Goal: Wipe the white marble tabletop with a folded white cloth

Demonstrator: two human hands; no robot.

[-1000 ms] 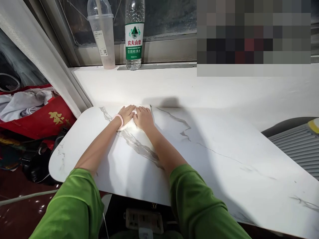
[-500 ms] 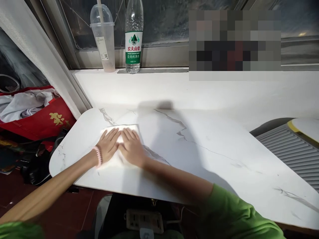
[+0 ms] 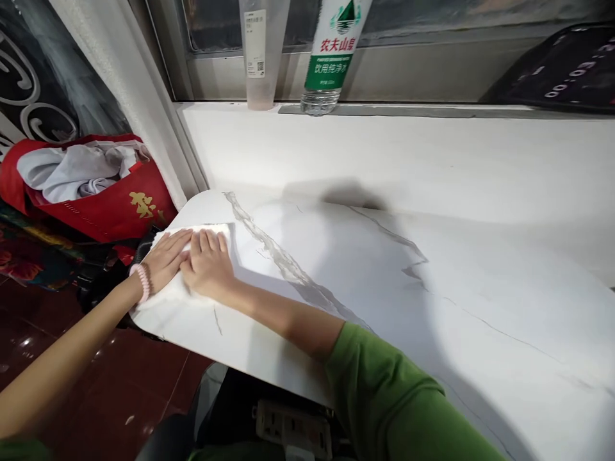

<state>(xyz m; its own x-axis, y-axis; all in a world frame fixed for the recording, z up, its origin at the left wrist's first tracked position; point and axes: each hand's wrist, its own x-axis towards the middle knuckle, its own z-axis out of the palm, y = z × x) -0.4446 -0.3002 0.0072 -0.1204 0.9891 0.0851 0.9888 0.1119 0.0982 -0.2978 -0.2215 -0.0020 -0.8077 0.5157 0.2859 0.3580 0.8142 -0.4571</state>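
Observation:
A white cloth (image 3: 168,292) lies spread flat at the left end of the white marble-patterned table (image 3: 307,358). Pressed on it is my left hand (image 3: 166,259), palm down with fingers stretched out, a pink bead bracelet (image 3: 143,282) at the wrist. Beside it, touching the left hand's fingers, my right hand (image 3: 210,266) also rests flat on the cloth with its fingers extended. Both palms hide the middle of the cloth. Its left side reaches the table's rounded left edge.
On the window ledge stand a clear plastic cup (image 3: 264,57) and a water bottle (image 3: 331,64). A dark object with white digits (image 3: 567,70) sits at the ledge's right. Left of the table is a red bag (image 3: 96,211) holding pale cloth. A power strip (image 3: 291,426) shows below the table's front edge.
Both hands have slid the cloth left along the table to its left end. The view has shifted too, so the bottle and cup appear higher and farther right.

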